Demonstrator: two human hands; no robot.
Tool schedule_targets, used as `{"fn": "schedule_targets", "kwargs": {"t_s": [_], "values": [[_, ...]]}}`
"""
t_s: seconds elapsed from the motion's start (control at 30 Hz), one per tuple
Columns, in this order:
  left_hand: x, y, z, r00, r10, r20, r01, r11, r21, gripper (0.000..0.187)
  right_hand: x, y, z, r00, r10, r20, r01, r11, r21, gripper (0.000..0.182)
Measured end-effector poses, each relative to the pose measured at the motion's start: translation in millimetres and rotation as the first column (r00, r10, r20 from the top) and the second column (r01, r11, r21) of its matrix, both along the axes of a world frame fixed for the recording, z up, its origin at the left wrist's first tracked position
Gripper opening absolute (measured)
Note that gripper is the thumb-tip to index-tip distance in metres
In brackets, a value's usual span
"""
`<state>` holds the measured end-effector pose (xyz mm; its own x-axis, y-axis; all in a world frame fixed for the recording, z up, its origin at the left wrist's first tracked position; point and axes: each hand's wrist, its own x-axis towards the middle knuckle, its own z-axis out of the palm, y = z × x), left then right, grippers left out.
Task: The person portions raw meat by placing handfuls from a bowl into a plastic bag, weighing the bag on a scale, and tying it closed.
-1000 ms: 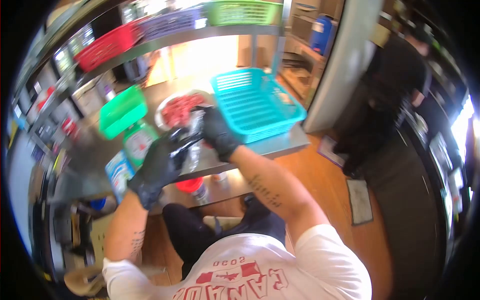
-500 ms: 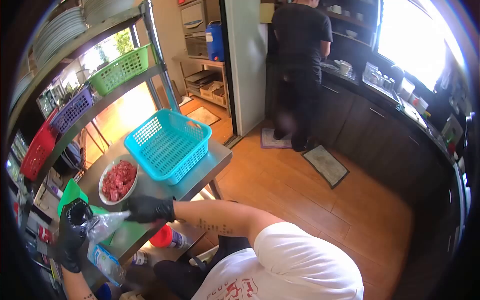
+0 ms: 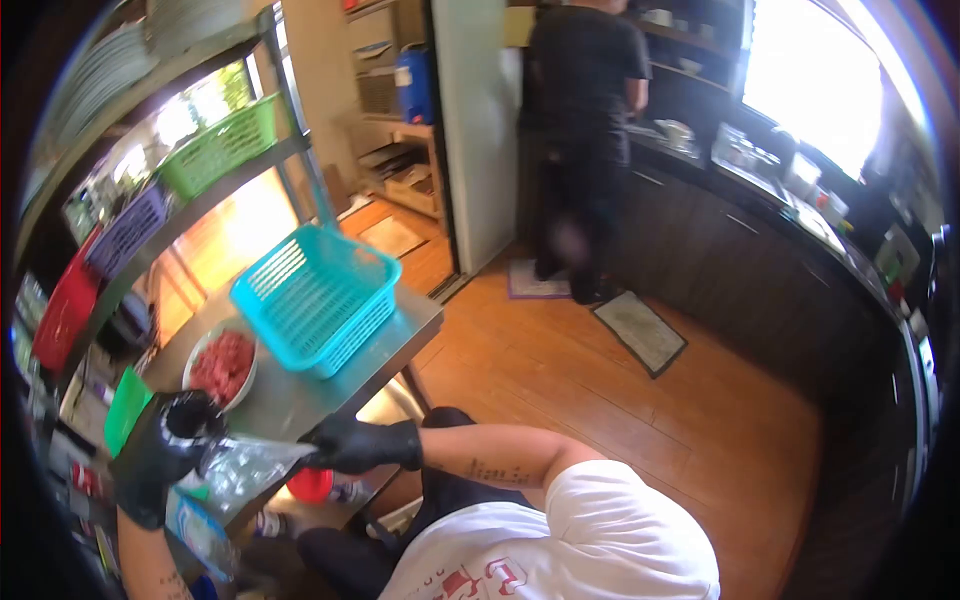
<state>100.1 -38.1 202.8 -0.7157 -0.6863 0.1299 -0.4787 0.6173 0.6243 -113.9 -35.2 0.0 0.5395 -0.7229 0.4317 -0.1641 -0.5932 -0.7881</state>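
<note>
Head view: clear bag stretched between two gloved hands

Clear plastic bag (image 3: 240, 462) held between both hands, long axis running left hand (image 3: 165, 450) to right hand (image 3: 355, 443), each closed on one end. Bowl of minced meat (image 3: 220, 365) lies on the worktop (image 3: 300, 395) beyond the left hand, the nearer one. Bag's opening and contents hard to make out; blur.

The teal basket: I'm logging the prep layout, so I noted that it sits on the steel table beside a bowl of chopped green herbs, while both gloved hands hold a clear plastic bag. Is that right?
One detail is wrong. The bowl beside the teal basket holds red minced meat, not green herbs. The head view shows it. The rest stands: the basket sits on the steel table, and the left hand and right hand, both gloved, hold the clear plastic bag.
</note>
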Motion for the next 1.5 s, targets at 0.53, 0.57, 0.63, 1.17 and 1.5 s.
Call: {"fn": "schedule_targets", "kwargs": {"t_s": [0.53,0.57,0.63,1.17,1.5], "values": [[-27.6,-2.4,-115.0,0.963,0.001,-0.270,0.146,0.838,0.525,0.025,-30.0,38.4,-56.2,0.975,0.168,0.146,-0.211,0.904,0.371,0.025],[-20.0,2.9,-125.1,0.963,-0.005,-0.268,0.156,0.826,0.542,0.025,-35.0,38.7,-71.0,0.967,0.236,0.092,-0.253,0.899,0.358,0.028],[-9.0,22.0,-146.0,0.658,0.540,-0.525,0.097,0.630,0.771,0.034,-34.5,34.7,-84.0,0.940,0.291,0.177,-0.333,0.895,0.298,0.043],[-85.5,64.4,-248.8,0.920,0.222,-0.324,-0.059,0.894,0.444,0.024,-11.1,27.7,-5.0,0.969,0.204,0.138,-0.204,0.979,-0.013,0.021],[-109.8,50.7,-192.8,0.775,-0.221,-0.591,0.435,0.866,0.246,0.030,-57.1,19.8,124.1,0.979,-0.142,0.145,0.144,0.990,-0.002,0.029]]}}
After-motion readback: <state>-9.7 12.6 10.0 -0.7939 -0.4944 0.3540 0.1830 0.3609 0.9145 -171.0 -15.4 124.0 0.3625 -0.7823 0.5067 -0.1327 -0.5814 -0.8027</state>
